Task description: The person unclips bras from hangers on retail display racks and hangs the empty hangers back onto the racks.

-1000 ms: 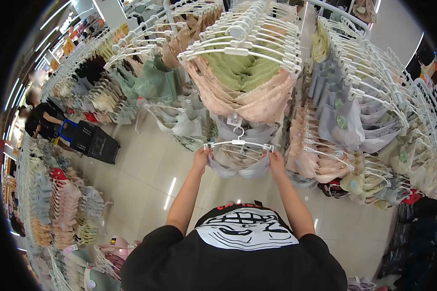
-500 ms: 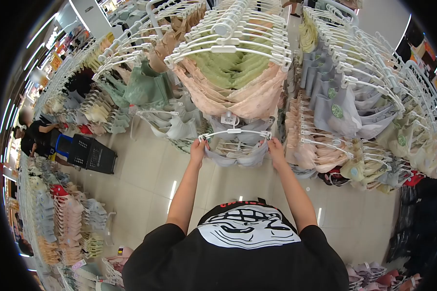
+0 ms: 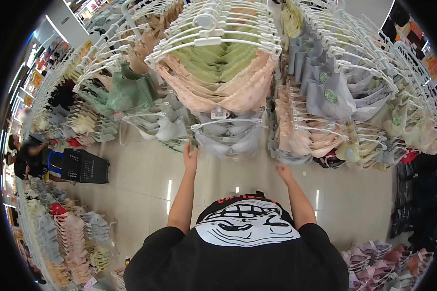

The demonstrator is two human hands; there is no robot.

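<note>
A grey-lilac bra (image 3: 228, 143) hangs on a white hanger (image 3: 226, 123) at the front of the lower rail, below a row of pink bras (image 3: 218, 97). Just left of and below it is my left hand (image 3: 190, 156), fingers apart and holding nothing. My right hand (image 3: 283, 171) is low on the right, away from the hanger; its fingers are small and blurred, so their pose is unclear. Green lace bras (image 3: 223, 60) hang behind the pink ones.
Racks of bras stand on both sides, with grey ones (image 3: 332, 99) at right and green ones (image 3: 131, 87) at left. At far left, a person (image 3: 29, 155) stands by a black cart (image 3: 85, 166). Dark clothing (image 3: 417, 194) hangs at right.
Both hands have let go of the white hanger and drawn apart from it. The hanger with the grey-lilac bra now hangs on the lower rail. The view has shifted slightly.
</note>
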